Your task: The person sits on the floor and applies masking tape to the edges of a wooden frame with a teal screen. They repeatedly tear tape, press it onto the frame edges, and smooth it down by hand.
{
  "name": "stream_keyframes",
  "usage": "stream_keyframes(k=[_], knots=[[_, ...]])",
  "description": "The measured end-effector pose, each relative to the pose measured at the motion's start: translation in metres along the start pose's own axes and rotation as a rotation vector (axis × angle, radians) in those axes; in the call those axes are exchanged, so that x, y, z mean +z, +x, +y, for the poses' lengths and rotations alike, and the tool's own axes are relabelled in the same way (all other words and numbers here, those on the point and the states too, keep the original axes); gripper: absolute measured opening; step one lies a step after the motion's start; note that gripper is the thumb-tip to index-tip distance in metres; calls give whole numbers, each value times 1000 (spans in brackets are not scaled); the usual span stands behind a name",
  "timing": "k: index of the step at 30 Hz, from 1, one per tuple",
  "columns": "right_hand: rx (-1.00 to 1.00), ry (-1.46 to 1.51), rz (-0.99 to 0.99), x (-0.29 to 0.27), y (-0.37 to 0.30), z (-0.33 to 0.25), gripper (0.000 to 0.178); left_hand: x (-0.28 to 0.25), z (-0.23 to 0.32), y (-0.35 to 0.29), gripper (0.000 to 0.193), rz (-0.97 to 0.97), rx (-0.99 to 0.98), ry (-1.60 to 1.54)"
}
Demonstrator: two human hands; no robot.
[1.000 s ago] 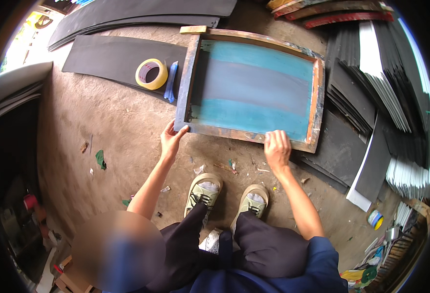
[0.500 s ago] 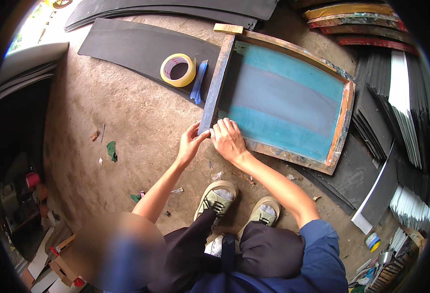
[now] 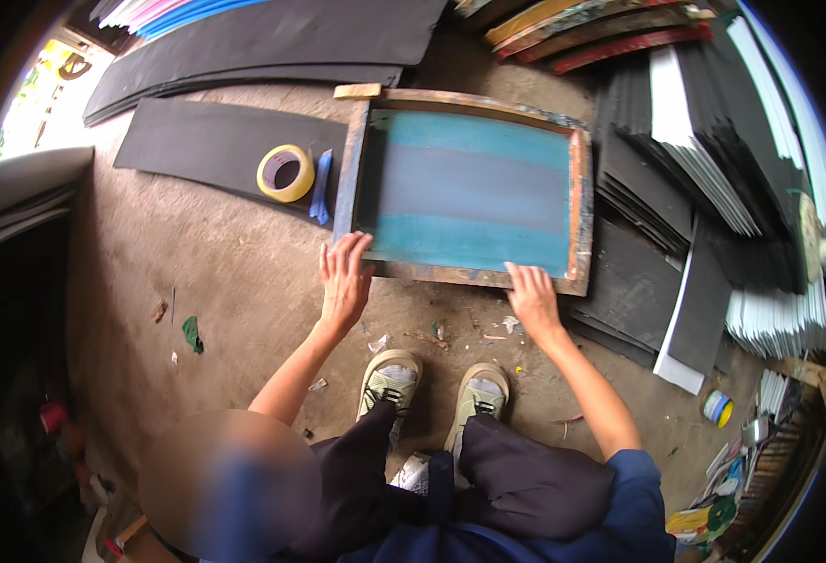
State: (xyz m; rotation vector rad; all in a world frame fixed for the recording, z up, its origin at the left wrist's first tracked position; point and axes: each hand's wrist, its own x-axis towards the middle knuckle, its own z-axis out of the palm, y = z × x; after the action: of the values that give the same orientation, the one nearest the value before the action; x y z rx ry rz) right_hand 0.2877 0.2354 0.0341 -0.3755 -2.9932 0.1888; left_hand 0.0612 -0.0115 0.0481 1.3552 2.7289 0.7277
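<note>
A wooden screen-printing frame [image 3: 451, 273] with teal mesh [image 3: 488, 236] and a greyish band across its middle lies in front of me. At its near left corner, my left hand [image 3: 344, 286] curls its fingers over the wood. My right hand [image 3: 533, 298] grips the near rail toward the right end, fingertips over the top edge and thumb side hidden. A small wood block [image 3: 357, 91] sits at the far left corner. Just left of the frame, a roll of clear yellowish tape [image 3: 267, 175] and a slim blue tool like a box cutter [image 3: 321, 188] rest on a black sheet [image 3: 197, 141].
More black sheets [image 3: 272, 42] lie at the far left. Stacked frames [image 3: 601, 38] stand at the far right, with piles of black and white sheets [image 3: 695, 159] along the right side. A small tub [image 3: 717, 409] and scraps, including a green one [image 3: 191, 334], are on the concrete floor.
My right hand has left the near left corner and moved right along the near rail. My left hand now reaches over that corner. The frame looks turned squarer to me; the view has shifted too.
</note>
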Motion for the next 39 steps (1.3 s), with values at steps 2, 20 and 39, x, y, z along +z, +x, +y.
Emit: stream_keyframes(k=[2, 20, 39], knots=[[15, -15, 29, -12, -24, 36, 47, 6, 10, 5, 61, -151, 209, -30], [156, 383, -90, -186, 53, 22, 46, -56, 135, 75, 86, 18, -837, -1018], [61, 495, -143, -218, 55, -60, 32, -77, 184, 80, 115, 151, -984, -1259]])
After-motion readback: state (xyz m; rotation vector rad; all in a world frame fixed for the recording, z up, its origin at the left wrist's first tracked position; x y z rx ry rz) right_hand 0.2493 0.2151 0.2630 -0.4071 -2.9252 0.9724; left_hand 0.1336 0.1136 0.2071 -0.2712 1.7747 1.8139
